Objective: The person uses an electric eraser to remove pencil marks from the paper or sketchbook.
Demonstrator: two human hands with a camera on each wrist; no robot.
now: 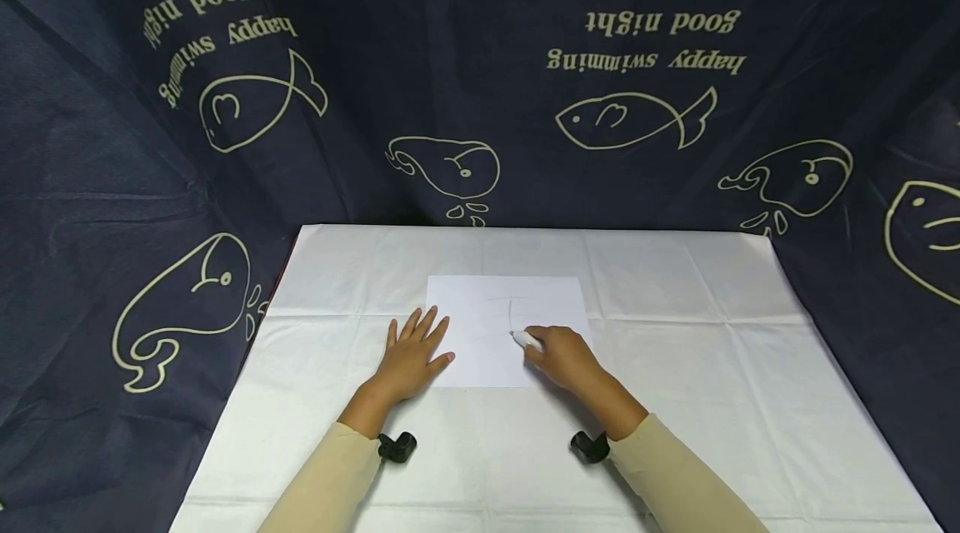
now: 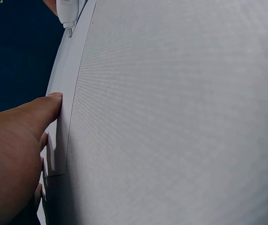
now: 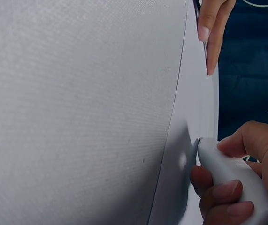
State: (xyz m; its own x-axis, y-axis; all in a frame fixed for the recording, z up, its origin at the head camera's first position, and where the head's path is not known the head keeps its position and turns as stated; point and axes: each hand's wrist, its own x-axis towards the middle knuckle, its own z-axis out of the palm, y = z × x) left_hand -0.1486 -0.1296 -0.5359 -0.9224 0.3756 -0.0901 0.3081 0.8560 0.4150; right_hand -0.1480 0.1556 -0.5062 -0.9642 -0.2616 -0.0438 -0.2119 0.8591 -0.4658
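A sheet of white paper (image 1: 472, 366) lies on the white-covered table, with a dark upright line (image 1: 510, 315) and fainter crosswise lines on it. My right hand (image 1: 564, 356) grips a thick white pen (image 3: 239, 180), fingers curled round its body. The pen's small grey tip (image 2: 69, 33) meets the paper at the upright line's lower end. My left hand (image 1: 408, 362) rests flat at the paper's left edge, fingers spread. Its thumb (image 2: 51, 105) lies on the sheet in the left wrist view.
A creased white cloth (image 1: 690, 400) covers the table. Dark blue fabric (image 1: 420, 33) with fish and whale drawings hangs behind and at the sides. Small black cameras (image 1: 397, 447) sit at both wrists, below beige sleeves (image 1: 330, 475).
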